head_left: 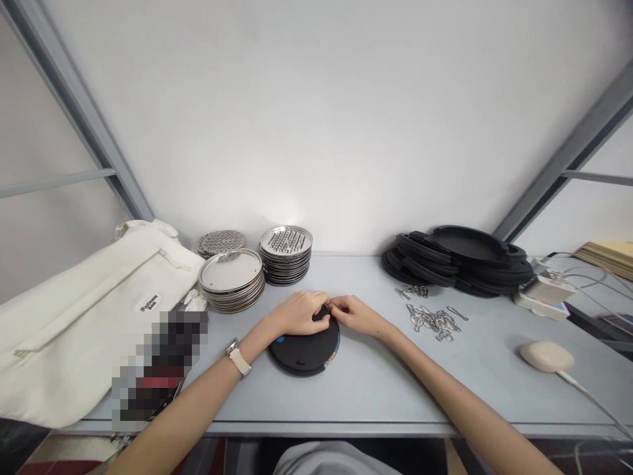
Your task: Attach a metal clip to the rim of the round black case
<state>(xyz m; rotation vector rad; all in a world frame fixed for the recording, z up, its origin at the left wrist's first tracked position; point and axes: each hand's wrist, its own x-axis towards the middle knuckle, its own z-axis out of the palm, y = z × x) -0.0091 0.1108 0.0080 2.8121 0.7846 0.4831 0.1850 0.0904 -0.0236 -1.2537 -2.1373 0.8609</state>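
Note:
A black round disc (pixel 304 353) lies on the table in front of me, with a blue dot on its left side and a shiny, coloured strip along its right edge. My left hand (pixel 304 313) grips it from above, thumb bent across its top and fingers curled at the far rim. At that far right rim, my right hand (pixel 353 313) pinches with thumb and fingertips. Whatever sits between those fingertips is too small and covered to make out. Several small metal clips (pixel 432 320) are scattered to the right of my right hand.
Stacked round metal grater plates (pixel 287 241) and plain metal discs (pixel 230 272) stand back left. Black round trays (pixel 467 244) pile up back right. A cream bag (pixel 93 316) covers the left side. A beige corded device (pixel 546 355) and white adapters (pixel 546 290) lie right.

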